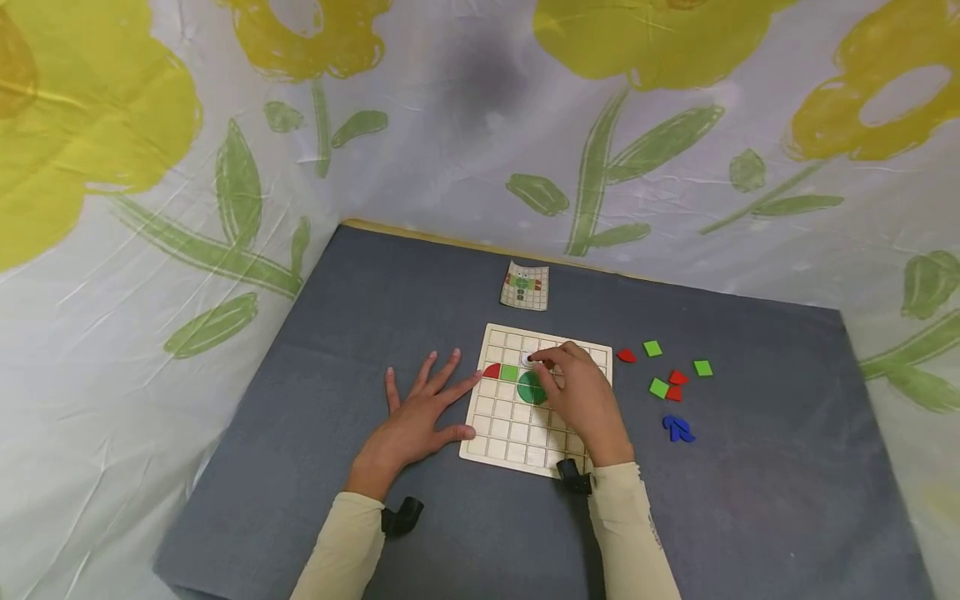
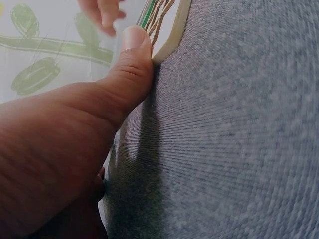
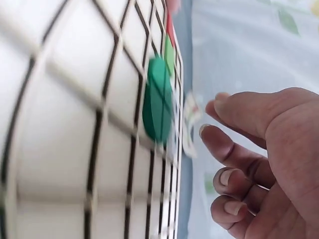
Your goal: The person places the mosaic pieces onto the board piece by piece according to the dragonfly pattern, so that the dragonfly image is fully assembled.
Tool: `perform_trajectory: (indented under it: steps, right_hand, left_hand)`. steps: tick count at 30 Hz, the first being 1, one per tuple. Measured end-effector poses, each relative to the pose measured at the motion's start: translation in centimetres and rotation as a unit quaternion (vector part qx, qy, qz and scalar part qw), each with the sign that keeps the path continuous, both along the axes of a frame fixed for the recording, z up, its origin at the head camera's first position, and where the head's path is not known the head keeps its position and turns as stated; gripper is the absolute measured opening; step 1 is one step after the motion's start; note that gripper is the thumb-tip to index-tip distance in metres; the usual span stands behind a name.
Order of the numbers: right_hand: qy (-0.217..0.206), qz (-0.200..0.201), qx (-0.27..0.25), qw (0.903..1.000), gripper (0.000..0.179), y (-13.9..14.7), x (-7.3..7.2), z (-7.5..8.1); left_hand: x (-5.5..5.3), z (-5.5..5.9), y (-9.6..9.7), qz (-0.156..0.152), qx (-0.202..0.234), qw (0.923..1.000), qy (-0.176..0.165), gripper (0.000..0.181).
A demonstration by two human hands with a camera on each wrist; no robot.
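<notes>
My left hand (image 1: 408, 433) lies spread on the table, its index fingertip and thumb at the left edge of a wooden grid board (image 1: 498, 429). In the left wrist view the thumb (image 2: 132, 64) touches the board's corner. Over the board's upper middle hovers my right hand (image 1: 588, 404), fingertips right at a small white disc (image 1: 527, 359) with a dark spot. The right wrist view shows its fingers loosely bent, with nothing visible between them. On the board lie a red quarter-round piece (image 1: 492, 371), a light green square (image 1: 509, 373) and a dark green round piece (image 3: 157, 99).
Right of the board lie loose red pieces (image 1: 626, 356), light green squares (image 1: 702, 368) and a cluster of blue pieces (image 1: 678, 428). A small pattern card (image 1: 525, 286) rests beyond the board on the grey table (image 1: 360, 308). Flower-printed fabric (image 1: 465, 175) stands behind.
</notes>
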State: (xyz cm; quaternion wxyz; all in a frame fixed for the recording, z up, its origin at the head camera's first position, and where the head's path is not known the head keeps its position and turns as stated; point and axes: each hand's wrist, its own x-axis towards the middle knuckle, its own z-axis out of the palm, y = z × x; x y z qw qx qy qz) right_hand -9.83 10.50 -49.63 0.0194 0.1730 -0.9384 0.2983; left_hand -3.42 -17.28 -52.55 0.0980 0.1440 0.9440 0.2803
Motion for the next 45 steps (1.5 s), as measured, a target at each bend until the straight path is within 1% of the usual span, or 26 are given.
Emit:
perform_trajectory:
  steps: [4,7,11,17,23,27,30,34,39,45]
  right_hand:
    - [0.006,-0.025,-0.009,0.9996,0.021,2.2,0.0,0.1]
    - [0.002,-0.045,-0.009,0.9990,0.024,3.7,0.0,0.4]
    - [-0.005,-0.072,-0.005,0.9974,0.026,5.7,0.1,0.6]
    - [0.007,-0.110,-0.004,0.9939,0.027,8.6,0.5,0.1]
    - [-0.008,-0.146,0.008,0.9892,0.038,11.1,0.9,-0.6]
    - [-0.019,-0.172,0.016,0.9849,0.042,12.5,1.1,-0.6]
    - [-0.028,-0.181,0.023,0.9827,0.043,13.3,1.2,-0.5]
    - [-0.035,-0.184,0.036,0.9817,0.042,14.0,1.4,-0.6]
    - [-0.035,-0.181,0.038,0.9822,0.039,14.3,1.8,-0.8]
    - [-0.027,-0.191,0.033,0.9806,0.039,14.6,2.1,-1.2]
  left_hand:
    - [0.0,0.3,0.0,0.002,0.000,1.0000,0.000,0.089]
    - [0.0,0.4,0.0,0.004,-0.001,1.0000,-0.002,0.089]
    - [0.0,0.3,0.1,0.005,-0.002,1.0000,-0.003,0.089]
    - [-0.1,0.3,0.2,0.005,0.007,1.0000,-0.001,0.088]
    - [-0.2,0.5,0.2,0.006,-0.002,1.0000,-0.004,0.090]
    - [-0.2,0.5,0.3,0.003,-0.005,1.0000,-0.006,0.090]
    - [-0.3,0.4,0.3,0.003,-0.006,1.0000,-0.007,0.090]
    - [-0.2,0.1,0.2,0.002,-0.008,0.9999,-0.007,0.090]
    - [-0.3,0.1,0.1,0.004,-0.011,0.9999,-0.006,0.091]
    - [-0.2,0.0,0.2,0.004,-0.011,0.9999,-0.011,0.091]
